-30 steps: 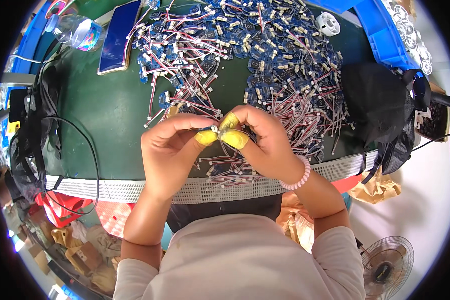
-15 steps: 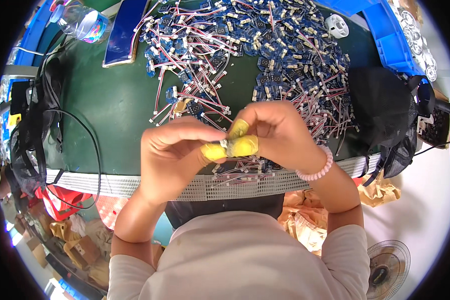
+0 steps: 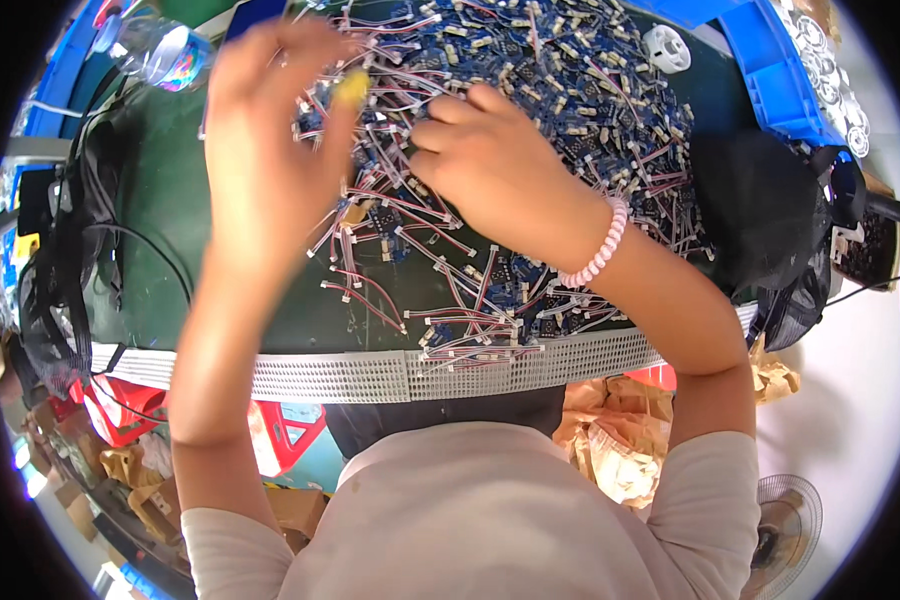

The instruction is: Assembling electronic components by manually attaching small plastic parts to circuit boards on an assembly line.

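My left hand (image 3: 275, 150) is raised over the far left of the green table, smeared by motion. Its fingers and the yellow-wrapped thumb are apart, and I see nothing held. Farther right, my right hand (image 3: 505, 175) reaches into the pile of small blue circuit boards (image 3: 560, 60). Its fingers curl down among red-and-white cables with white plugs (image 3: 385, 150). The right fingertips and whatever they grip are hidden. A few loose cables (image 3: 370, 290) lie nearer me, with more boards and cables (image 3: 500, 310) by the near table edge.
A clear plastic bottle (image 3: 160, 50) lies at the far left, beside a dark blue flat case partly behind my left hand. A white round plastic part (image 3: 667, 50) sits at the pile's right. Black mesh bags (image 3: 760, 215) hang on the right. Grey perforated strip (image 3: 330, 378) lines the near edge.
Both hands have parted from their shared pinch near the table edge. The left moved up and left; the right moved forward to the pile. More loose cables now show in front.
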A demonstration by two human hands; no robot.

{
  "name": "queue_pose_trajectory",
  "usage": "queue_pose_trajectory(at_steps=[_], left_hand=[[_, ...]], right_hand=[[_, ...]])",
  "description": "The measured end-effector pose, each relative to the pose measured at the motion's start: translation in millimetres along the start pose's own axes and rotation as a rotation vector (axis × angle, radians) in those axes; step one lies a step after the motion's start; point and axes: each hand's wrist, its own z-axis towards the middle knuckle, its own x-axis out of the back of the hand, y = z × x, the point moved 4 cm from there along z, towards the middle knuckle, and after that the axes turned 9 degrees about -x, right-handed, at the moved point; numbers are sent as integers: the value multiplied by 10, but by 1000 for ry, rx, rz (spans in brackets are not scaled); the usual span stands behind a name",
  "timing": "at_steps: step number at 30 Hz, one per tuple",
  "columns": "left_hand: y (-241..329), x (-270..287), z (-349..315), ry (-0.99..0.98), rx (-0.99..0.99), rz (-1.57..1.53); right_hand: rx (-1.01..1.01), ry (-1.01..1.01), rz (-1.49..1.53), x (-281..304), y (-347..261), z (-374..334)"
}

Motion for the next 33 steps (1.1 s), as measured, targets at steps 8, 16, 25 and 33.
queue_pose_trajectory(at_steps=[8, 16, 25, 33], left_hand=[[921, -291, -572, -573, 243, -499], [885, -216, -670, -547, 215, -469], [703, -230, -593, -237, 416, -620], [648, -151, -629, -240, 373, -456]], right_hand=[[-95, 197, 478, 127, 346, 6], [-552, 377, 1212, 426, 435, -715], [-573, 93, 1012, 250, -2, -768], [-683, 458, 1896, 296, 343, -679]])
